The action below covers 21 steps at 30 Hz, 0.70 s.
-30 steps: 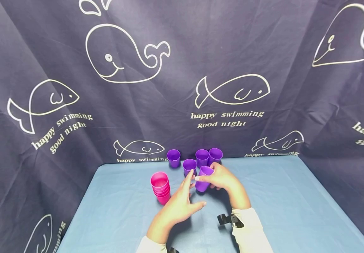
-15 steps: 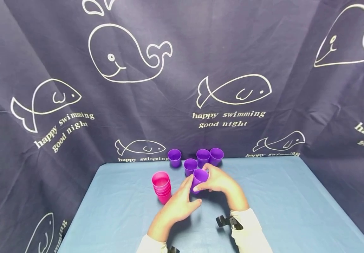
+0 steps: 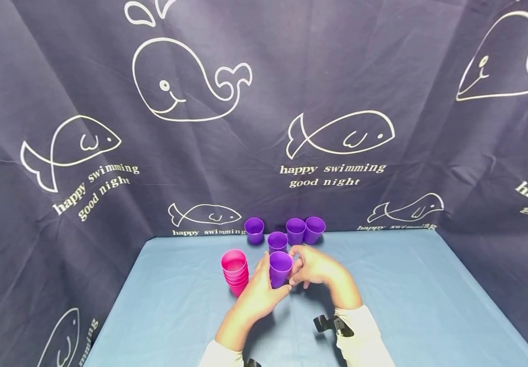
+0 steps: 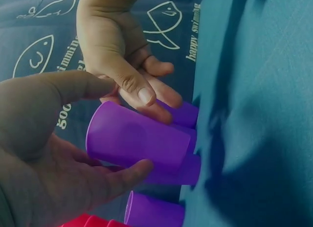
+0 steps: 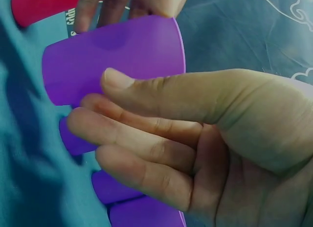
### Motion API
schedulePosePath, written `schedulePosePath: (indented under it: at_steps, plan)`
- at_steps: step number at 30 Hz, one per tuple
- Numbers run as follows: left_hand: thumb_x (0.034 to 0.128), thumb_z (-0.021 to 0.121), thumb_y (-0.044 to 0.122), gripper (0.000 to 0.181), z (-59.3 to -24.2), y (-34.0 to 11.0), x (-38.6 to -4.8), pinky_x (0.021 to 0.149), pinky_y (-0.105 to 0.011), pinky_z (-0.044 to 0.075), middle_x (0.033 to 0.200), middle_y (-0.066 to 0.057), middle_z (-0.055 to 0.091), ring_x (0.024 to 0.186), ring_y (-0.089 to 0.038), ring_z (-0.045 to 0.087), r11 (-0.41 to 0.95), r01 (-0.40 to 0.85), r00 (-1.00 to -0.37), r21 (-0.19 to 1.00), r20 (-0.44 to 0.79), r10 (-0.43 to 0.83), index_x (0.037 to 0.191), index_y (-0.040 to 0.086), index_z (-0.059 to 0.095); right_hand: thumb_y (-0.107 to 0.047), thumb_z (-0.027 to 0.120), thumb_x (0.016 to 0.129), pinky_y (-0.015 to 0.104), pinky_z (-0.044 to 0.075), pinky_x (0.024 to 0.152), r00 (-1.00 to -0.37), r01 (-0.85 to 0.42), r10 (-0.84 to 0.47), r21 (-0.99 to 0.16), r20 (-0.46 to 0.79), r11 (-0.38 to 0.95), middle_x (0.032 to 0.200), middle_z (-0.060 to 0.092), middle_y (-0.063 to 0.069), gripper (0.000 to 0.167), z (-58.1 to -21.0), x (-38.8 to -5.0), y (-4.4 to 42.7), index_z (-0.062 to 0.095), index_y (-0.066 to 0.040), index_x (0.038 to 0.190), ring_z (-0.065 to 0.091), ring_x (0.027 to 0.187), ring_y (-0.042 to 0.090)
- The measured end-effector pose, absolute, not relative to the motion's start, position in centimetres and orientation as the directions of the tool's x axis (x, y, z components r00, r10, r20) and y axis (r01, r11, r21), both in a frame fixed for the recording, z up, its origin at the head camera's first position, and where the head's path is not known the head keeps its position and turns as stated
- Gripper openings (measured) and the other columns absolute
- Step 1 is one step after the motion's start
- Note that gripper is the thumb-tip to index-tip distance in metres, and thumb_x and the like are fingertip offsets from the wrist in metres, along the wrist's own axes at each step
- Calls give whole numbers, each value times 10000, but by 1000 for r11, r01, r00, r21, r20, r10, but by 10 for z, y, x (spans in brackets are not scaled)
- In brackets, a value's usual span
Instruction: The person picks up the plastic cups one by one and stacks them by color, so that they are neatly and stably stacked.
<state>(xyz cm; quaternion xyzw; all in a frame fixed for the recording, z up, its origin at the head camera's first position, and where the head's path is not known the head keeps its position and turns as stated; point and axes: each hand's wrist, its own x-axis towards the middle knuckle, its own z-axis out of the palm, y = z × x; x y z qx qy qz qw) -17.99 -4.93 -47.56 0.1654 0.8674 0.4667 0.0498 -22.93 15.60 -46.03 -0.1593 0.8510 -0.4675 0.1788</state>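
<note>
My left hand grips a purple cup between thumb and fingers, its mouth upward and tipped toward the head camera. Just right of the cup is my right hand, fingers loosely bent and thumb close to the wall. In the right wrist view, that hand no longer wraps the cup; whether a fingertip still touches is unclear. From the left wrist, the cup hides part of other purple cups. Directly behind it stands another purple cup. A stack of pink cups is left of my left hand.
Two purple cups, one beside another, stand at the back of the blue-covered table. A separate purple cup is at the back left. A dark printed curtain rises behind them.
The purple cup has moved left and toward me, from my right hand into my left. My left fingers have closed round it, and my right hand has loosened its hold.
</note>
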Motion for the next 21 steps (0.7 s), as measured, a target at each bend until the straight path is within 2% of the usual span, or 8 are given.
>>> schedulePosePath:
  at_steps: [6, 12, 17, 21]
  plan:
    - [863, 813, 286, 1070, -479, -46, -180, 1228, -615, 383, 1663, -325, 337, 1512, -457, 430, 523, 229, -951, 821, 75, 299, 1629, -114, 183, 111, 726, 752, 578, 606, 556, -886, -119, -437, -835, -154, 537, 741, 768, 141, 278, -458, -230, 157, 582, -8, 958, 771, 711, 383]
    - [876, 835, 328, 1073, -479, -43, -181, 1226, -618, 381, 1652, -328, 359, 1500, -458, 455, 520, 178, -968, 836, 53, 246, 1633, -96, 204, 48, 744, 809, 558, 586, 516, -870, -142, -468, -832, -153, 536, 762, 774, 196, 157, -457, -230, 159, 627, -18, 891, 774, 711, 414]
    - [898, 832, 333, 998, -480, -42, -181, 1211, -608, 406, 1622, -305, 429, 1477, -436, 493, 515, 173, -978, 840, 84, 191, 1626, -66, 277, -6, 788, 813, 593, 571, 516, -848, -195, -515, -827, -129, 528, 792, 780, 191, 160, -456, -230, 160, 645, -17, 884, 764, 636, 288]
    - [867, 854, 328, 973, -480, -42, -182, 1176, -617, 439, 1581, -293, 490, 1433, -439, 535, 514, 197, -978, 835, 133, 158, 1606, -46, 343, -1, 763, 833, 497, 556, 482, -854, -212, -511, -829, -101, 517, 816, 785, 161, 166, -456, -230, 162, 638, -38, 934, 757, 642, 254]
